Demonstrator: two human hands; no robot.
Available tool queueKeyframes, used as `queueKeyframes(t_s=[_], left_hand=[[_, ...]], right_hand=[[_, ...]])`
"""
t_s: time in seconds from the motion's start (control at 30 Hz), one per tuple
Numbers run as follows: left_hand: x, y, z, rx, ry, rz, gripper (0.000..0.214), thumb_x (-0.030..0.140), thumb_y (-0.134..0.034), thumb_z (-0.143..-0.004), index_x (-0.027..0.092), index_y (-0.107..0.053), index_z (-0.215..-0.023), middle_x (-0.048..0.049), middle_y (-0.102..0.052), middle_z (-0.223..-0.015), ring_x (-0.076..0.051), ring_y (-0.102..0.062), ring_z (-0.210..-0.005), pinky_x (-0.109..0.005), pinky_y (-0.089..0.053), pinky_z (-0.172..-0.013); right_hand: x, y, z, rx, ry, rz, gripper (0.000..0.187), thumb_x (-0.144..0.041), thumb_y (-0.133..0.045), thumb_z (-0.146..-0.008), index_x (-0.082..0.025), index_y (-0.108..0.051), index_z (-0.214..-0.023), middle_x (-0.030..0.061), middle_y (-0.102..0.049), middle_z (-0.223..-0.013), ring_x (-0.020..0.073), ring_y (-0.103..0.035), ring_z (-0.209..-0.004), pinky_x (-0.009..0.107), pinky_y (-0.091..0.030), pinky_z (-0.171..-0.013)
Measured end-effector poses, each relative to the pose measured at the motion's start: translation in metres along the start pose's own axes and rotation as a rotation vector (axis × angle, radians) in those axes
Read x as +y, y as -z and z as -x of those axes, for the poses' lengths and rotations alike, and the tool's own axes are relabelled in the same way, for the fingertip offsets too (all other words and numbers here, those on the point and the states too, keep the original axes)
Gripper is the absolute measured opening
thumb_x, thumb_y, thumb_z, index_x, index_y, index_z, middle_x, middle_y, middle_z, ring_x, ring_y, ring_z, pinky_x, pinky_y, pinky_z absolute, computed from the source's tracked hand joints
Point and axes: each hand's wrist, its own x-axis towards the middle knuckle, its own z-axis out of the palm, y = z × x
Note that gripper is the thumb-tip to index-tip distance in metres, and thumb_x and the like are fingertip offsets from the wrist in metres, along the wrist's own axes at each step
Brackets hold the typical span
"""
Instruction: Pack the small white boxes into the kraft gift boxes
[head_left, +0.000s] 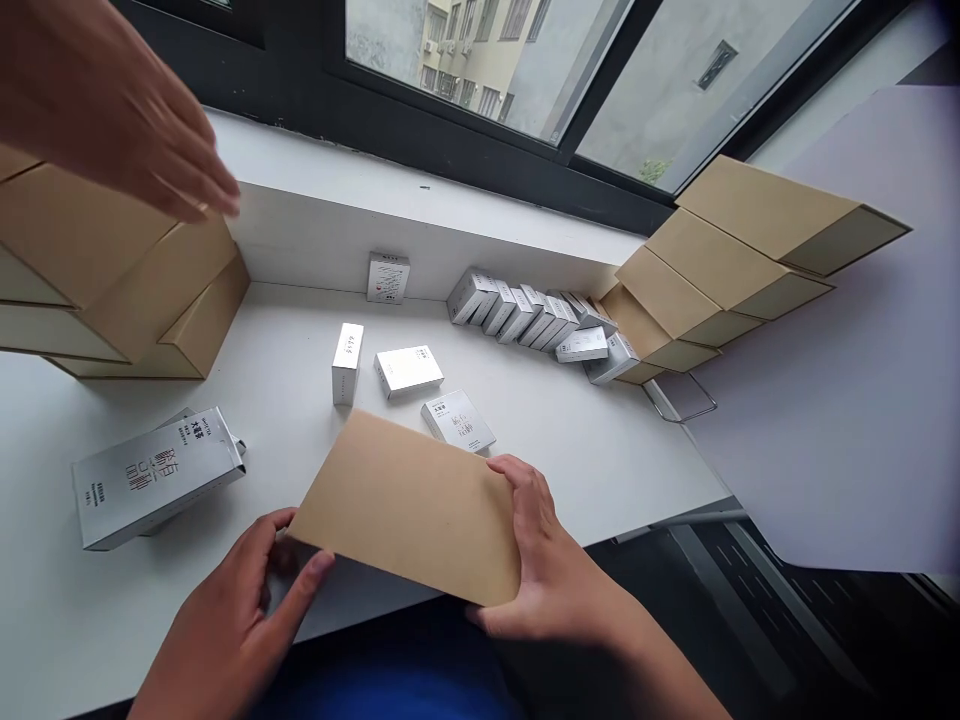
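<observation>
A flat brown cardboard sleeve (409, 505) is held over the front edge of the white table (285, 400). My left hand (240, 610) grips its lower left corner with fingers curled under it. My right hand (544, 560) clasps its right end, thumb on top. Just beyond the sleeve lie three small silver-white boxes: one standing upright (347, 362), one flat (409, 371), one partly under the sleeve's far edge (457, 420). A larger silver box (154, 475) rests to the left.
Another person's hand (112, 105) reaches in at the top left over a stack of brown cartons (127, 290). More brown cartons (720, 270) lean at the right. A row of several small silver boxes (536, 318) lies near the wall; one (388, 277) stands against it.
</observation>
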Motion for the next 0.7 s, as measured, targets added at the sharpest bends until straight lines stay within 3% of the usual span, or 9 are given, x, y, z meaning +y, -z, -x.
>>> queueKeyframes(t_s=[0.13, 0.3, 0.37, 0.5, 0.6, 0.7], left_hand=[[0.019, -0.003, -0.011, 0.116, 0.034, -0.064, 0.056, 0.078, -0.032, -0.092, 0.028, -0.054, -0.105, 0.0003, -0.066, -0.079, -0.023, -0.062, -0.071, -0.033, -0.045, -0.065], [0.009, -0.002, -0.014, 0.088, -0.008, -0.087, 0.051, 0.076, -0.036, -0.091, 0.030, -0.058, -0.095, 0.0024, -0.065, -0.072, -0.022, -0.060, -0.065, -0.030, -0.043, -0.063], [0.002, -0.003, -0.012, 0.114, -0.055, -0.075, 0.053, 0.077, -0.037, -0.090, 0.028, -0.057, -0.086, 0.0025, -0.061, -0.066, -0.021, -0.057, -0.061, -0.029, -0.041, -0.061], [-0.004, -0.001, -0.010, 0.050, -0.122, 0.060, 0.063, 0.075, -0.023, -0.094, 0.024, -0.051, -0.070, 0.0008, -0.056, -0.062, -0.019, -0.054, -0.059, -0.029, -0.040, -0.058], [0.004, 0.003, -0.016, 0.077, -0.011, 0.156, 0.055, 0.074, -0.033, -0.093, 0.026, -0.060, -0.086, 0.0017, -0.065, -0.074, -0.019, -0.061, -0.067, -0.027, -0.042, -0.059], [0.017, 0.006, -0.027, 0.152, -0.008, 0.233, 0.056, 0.076, -0.043, -0.089, 0.029, -0.063, -0.114, -0.0023, -0.074, -0.103, -0.024, -0.068, -0.088, -0.028, -0.047, -0.065]], right_hand=[[-0.001, -0.009, -0.007, 0.072, -0.044, -0.066, 0.128, -0.062, -0.090, -0.052, -0.037, -0.008, -0.148, 0.0140, -0.024, -0.151, 0.0449, -0.024, -0.148, 0.065, -0.034, -0.119], [0.002, -0.015, -0.013, 0.204, -0.087, -0.136, 0.088, -0.061, -0.070, -0.081, -0.035, -0.018, -0.147, 0.0133, -0.031, -0.151, 0.0386, -0.029, -0.148, 0.063, -0.032, -0.122], [0.002, -0.018, -0.013, 0.230, -0.113, -0.197, 0.084, -0.058, -0.069, -0.082, -0.035, -0.020, -0.147, 0.0127, -0.030, -0.153, 0.0369, -0.031, -0.148, 0.061, -0.031, -0.123], [0.003, -0.025, -0.015, 0.339, -0.350, -0.549, 0.088, -0.064, -0.074, -0.078, -0.034, -0.021, -0.143, 0.0133, -0.034, -0.153, 0.0346, -0.045, -0.140, 0.055, -0.046, -0.111], [0.004, -0.028, -0.018, 0.331, -0.450, -0.828, 0.078, -0.069, -0.076, -0.073, -0.029, -0.038, -0.129, 0.0120, -0.053, -0.137, 0.0333, -0.061, -0.121, 0.049, -0.056, -0.096], [0.007, -0.024, -0.022, 0.194, -0.391, -0.959, 0.073, -0.063, -0.083, -0.068, -0.027, -0.049, -0.121, 0.0106, -0.062, -0.127, 0.0331, -0.065, -0.114, 0.048, -0.057, -0.092]])
